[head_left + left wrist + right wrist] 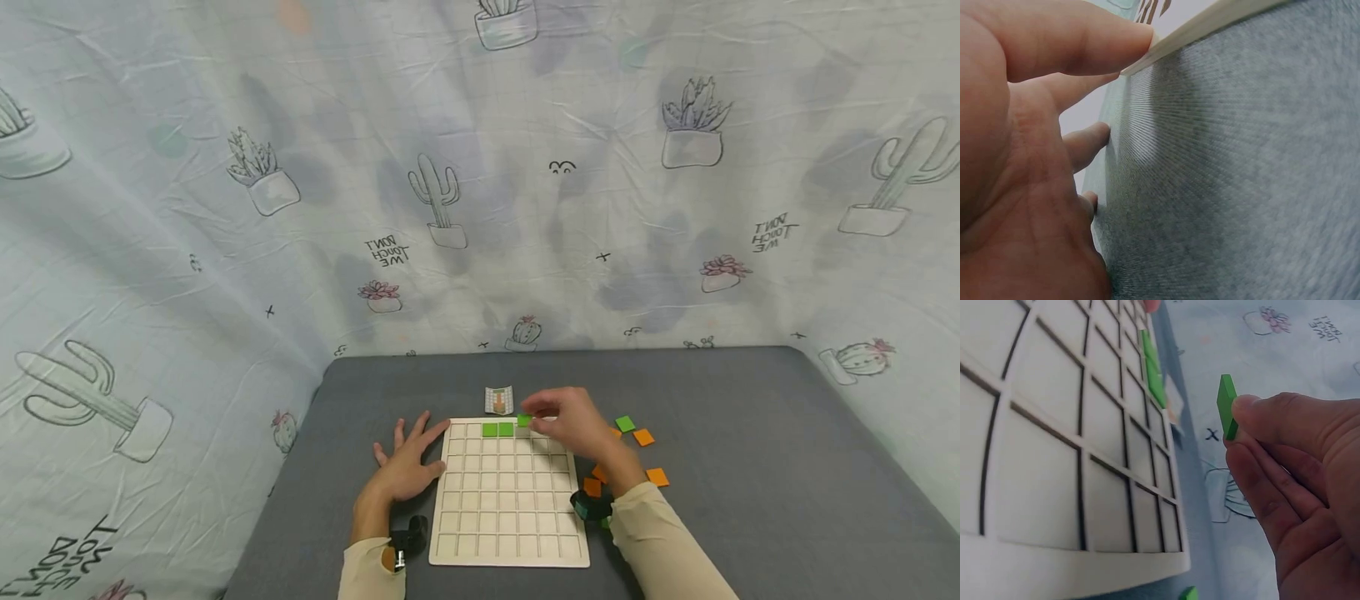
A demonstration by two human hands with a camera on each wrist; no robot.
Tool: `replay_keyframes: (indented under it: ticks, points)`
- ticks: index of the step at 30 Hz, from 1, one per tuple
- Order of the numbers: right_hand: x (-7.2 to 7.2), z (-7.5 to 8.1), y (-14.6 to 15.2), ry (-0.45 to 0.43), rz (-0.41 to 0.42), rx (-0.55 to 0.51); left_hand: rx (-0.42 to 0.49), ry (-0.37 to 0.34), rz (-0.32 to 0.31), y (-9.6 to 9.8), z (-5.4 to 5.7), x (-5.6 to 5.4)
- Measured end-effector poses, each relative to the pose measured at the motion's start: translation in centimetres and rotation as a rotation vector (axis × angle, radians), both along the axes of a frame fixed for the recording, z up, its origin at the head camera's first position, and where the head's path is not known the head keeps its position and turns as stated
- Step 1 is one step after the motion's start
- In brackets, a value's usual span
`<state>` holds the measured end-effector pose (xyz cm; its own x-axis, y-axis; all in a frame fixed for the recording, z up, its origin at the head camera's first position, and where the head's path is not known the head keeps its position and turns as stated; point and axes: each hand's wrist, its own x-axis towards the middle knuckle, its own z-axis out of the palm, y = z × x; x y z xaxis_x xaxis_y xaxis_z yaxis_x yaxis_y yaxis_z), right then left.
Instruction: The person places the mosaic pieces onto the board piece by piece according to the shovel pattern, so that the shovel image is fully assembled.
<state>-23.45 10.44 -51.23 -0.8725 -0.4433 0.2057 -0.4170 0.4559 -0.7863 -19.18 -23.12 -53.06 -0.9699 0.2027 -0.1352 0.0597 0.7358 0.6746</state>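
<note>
A pale wooden grid board [508, 560] lies on the grey table. Two green square tiles [498, 430] sit side by side in its far row. Over that row, just right of them, my right hand [573, 425] pinches another green tile [1227, 406] between thumb and fingers; the right wrist view shows it held above the board's surface. My left hand [405, 467] has its fingers spread at the board's left side. In the left wrist view its thumb [1085, 40] and index fingertip touch the board's edge [1191, 31].
A small printed card [498, 400] lies beyond the far edge of the board. Right of the board are several loose orange tiles [657, 477] and a green tile [626, 425], partly hidden by the right arm. A cactus-patterned cloth [510, 208] hangs behind the table.
</note>
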Motion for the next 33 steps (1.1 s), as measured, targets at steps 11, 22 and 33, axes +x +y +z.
replay_keyframes:
  ticks: [11, 22, 33]
  points:
    - [-0.3, -1.3, -1.0, 0.004, -0.016, 0.086, 0.013, -0.008, 0.003, 0.0, 0.1, -0.1]
    - [-0.6, -2.0, -1.5, 0.064, -0.016, 0.146, 0.017, -0.005, 0.01, -0.1, -0.1, -0.1]
    - [-0.8, -2.1, -2.0, 0.079, -0.016, 0.177, 0.014, -0.002, 0.009, -0.1, -0.3, -0.2]
